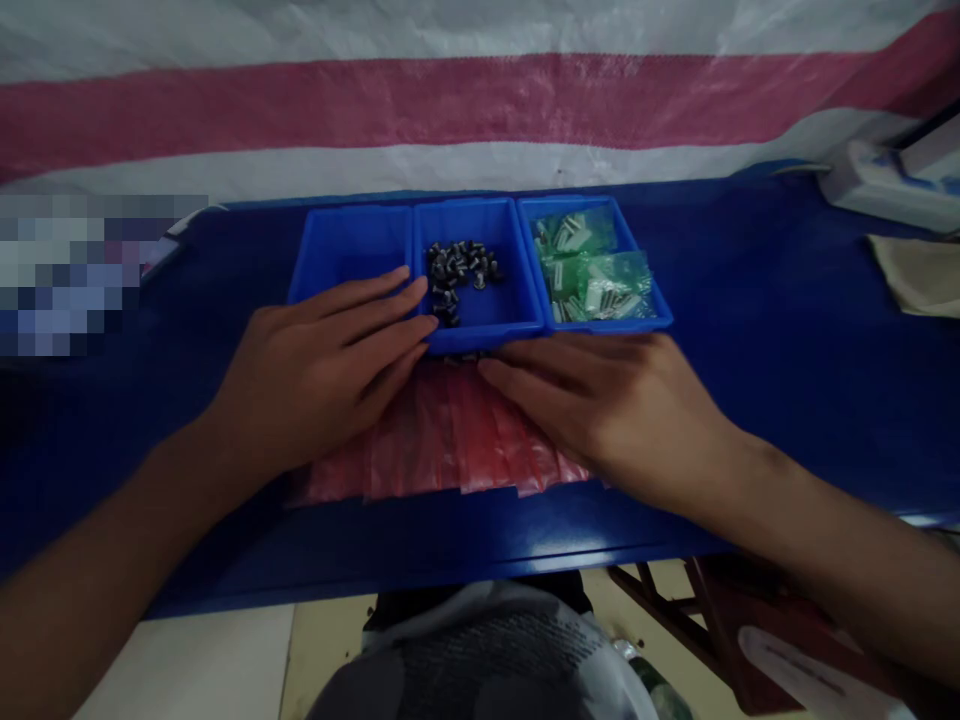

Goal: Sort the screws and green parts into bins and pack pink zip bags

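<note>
My left hand lies with its fingers stretched out and slightly apart, over the front of the left blue bin. Its fingertips reach the near left corner of the middle blue bin, which holds several black screws. A few more black screws sit in front of that bin, between my two hands. My right hand stretches its fingers leftward, with the tips at these screws; nothing shows in its grasp. Beneath both hands a row of overlapping red plastic bags is spread, partly covered.
The right blue bin contains green-tinted bags with metal pieces and white parts. A white box-like object and a beige cloth-like item are at the right. The blue table's front edge runs near my lap.
</note>
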`<state>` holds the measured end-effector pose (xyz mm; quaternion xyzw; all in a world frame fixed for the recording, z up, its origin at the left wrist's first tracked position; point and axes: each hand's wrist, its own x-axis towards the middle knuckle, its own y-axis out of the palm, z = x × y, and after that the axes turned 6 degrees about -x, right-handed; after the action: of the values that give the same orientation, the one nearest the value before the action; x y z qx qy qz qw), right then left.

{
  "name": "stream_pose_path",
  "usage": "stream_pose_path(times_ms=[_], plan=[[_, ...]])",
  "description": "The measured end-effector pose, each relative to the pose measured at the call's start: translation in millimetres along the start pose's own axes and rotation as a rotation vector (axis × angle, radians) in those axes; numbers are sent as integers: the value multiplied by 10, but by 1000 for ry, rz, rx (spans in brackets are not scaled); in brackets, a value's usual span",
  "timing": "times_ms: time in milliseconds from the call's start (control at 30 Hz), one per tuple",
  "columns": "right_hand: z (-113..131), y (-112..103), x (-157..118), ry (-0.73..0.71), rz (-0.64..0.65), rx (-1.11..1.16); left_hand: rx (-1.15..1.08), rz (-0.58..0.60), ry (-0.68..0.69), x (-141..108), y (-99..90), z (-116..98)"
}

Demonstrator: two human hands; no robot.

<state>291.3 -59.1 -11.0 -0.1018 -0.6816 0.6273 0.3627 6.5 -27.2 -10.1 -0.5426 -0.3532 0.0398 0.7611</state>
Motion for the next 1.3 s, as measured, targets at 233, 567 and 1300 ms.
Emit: stream_pose_path(times_ms=[233,567,1300], plan=[[-28,140,13,-164,2,-189,27,-1,28,24,-17,-9],[38,-95,68,216,-225,770,35,17,6,-6,5,2],[-40,-6,121,551,-261,1224,16,-7,22,-35,48,22]])
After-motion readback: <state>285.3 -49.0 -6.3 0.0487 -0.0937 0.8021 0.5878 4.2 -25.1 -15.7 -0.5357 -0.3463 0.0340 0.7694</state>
